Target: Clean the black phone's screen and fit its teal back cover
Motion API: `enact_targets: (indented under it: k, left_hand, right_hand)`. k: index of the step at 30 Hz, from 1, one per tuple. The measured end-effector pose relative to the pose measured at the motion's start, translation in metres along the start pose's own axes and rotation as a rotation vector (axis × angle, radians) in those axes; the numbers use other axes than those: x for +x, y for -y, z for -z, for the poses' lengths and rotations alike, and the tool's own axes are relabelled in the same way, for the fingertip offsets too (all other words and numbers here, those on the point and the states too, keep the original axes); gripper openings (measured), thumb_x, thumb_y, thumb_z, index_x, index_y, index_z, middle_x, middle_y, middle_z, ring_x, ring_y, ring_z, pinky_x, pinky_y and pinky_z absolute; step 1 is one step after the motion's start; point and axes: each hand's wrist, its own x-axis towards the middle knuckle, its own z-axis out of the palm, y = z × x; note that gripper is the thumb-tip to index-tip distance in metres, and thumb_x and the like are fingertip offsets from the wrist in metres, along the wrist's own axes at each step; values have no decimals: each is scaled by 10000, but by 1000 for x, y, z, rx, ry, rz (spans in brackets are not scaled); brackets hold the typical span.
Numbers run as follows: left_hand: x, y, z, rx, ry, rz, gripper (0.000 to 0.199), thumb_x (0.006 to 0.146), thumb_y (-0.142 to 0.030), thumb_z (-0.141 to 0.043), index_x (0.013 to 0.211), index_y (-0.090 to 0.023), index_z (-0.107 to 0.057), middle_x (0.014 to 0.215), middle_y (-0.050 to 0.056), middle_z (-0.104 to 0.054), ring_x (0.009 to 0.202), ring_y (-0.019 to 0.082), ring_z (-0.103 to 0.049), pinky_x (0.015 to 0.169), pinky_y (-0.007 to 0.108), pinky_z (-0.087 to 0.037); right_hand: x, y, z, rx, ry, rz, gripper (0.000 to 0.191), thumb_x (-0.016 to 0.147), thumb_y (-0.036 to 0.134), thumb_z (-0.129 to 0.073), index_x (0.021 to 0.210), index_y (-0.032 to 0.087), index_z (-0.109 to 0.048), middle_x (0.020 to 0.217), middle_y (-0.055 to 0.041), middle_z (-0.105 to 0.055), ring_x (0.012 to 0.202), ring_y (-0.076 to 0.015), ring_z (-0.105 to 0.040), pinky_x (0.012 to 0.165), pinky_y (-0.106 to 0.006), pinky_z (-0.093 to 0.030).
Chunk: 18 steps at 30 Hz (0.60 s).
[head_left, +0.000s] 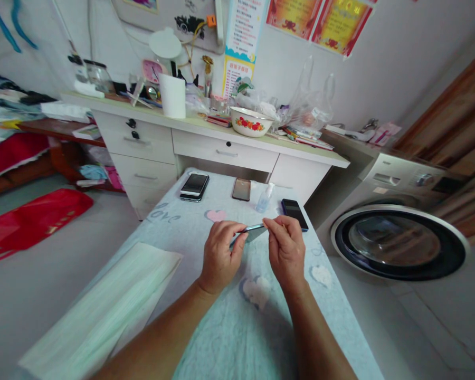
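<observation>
Forearms [158,335] lead to left hand [221,257] and right hand [287,249], each grip pinched on a slim, pale-edged phone [255,231].

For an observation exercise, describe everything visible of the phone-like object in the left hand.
The phone-like object is thin and flat, with a shiny bluish edge and greyish face. It is tilted, nearly edge-on, above the patterned cloth. The left hand pinches one end; the right hand is at the other, its grip unclear. Material cannot be told.

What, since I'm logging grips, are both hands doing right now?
Left hand: closed, holding a thin phone-like slab by one end.
Right hand: closed, fingertips at its other end; grip unclear.
</observation>
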Motion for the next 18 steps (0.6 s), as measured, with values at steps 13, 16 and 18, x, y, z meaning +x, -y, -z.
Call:
enact_targets:
  k: [13, 16, 18]
  left_hand:
    - [-1, -2, 0, -1, 8, -39, 89, 908, -199, -534, 965, -205, -601, 891, 30, -645, 872, 162, -588, 798, 303, -490]
    - [-2, -2, 1, 0, 15, -50, 84, 902, -187, -544, 964, -206, -597, 897, 29, -646, 882, 164, -584, 809, 306, -485]
    - [-2, -1, 2, -5, 19, -53, 87, 898, -174, -549, 964, -205, -596, 902, 29, -647, 893, 165, -581, 818, 307, -479]
  right_hand:
    - [-5, 24, -8, 23, 59, 79, 424, 915, 97, -505, 1266, 315, -599, 1022, -68, -583, 929, -188, -567, 771, -339, -526]
    - [-4, 24, -7, 29, 57, 83, 423, 912, 89, -508, 1255, 314, -609, 1015, -64, -592, 921, -184, -567, 765, -333, -523]
    - [-3, 22, -6, 34, 57, 83, 421, 905, 80, -514, 1243, 308, -619, 1010, -64, -595, 919, -183, -567, 765, -328, -520]
